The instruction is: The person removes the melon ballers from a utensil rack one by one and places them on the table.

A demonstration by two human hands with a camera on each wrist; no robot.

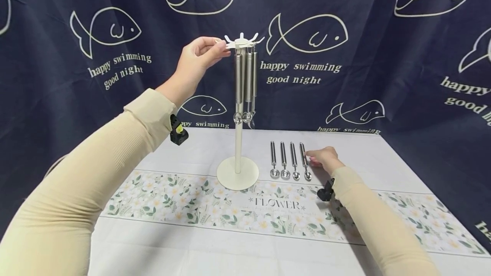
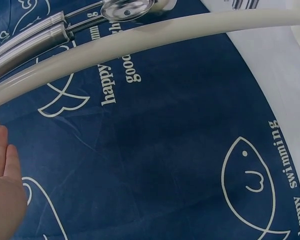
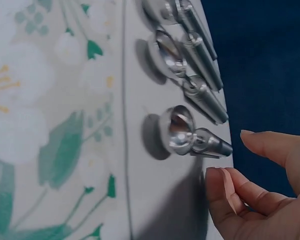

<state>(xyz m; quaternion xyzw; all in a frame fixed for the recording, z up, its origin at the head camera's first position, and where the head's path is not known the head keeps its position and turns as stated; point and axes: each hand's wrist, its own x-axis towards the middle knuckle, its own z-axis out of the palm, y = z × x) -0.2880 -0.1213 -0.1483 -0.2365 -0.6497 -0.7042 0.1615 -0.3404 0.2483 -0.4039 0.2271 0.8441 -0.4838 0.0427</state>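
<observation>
A cream utensil stand [image 1: 238, 144] rises from a round base, with steel utensils [image 1: 249, 78] hanging from its hooked top. My left hand [image 1: 201, 54] pinches one hook of that top between thumb and fingers; the left wrist view catches only some of its fingertips, at the edge. Several small steel scoops lie in a row to the right of the stand, bowls toward me. Beside the rightmost scoop [image 3: 179, 132] is my right hand [image 1: 324, 159], with thumb and index finger spread on either side of the handle's end. Whether it touches the handle I cannot tell.
White cloth [image 1: 184, 246] covers the table, crossed by a floral band [image 1: 172, 201] lettered FLOWER. Behind hangs a dark blue curtain [image 1: 230, 24] with fish drawings. The stand's base [image 1: 238, 182] is left of the scoops. Each wrist carries a small black camera [image 1: 177, 131].
</observation>
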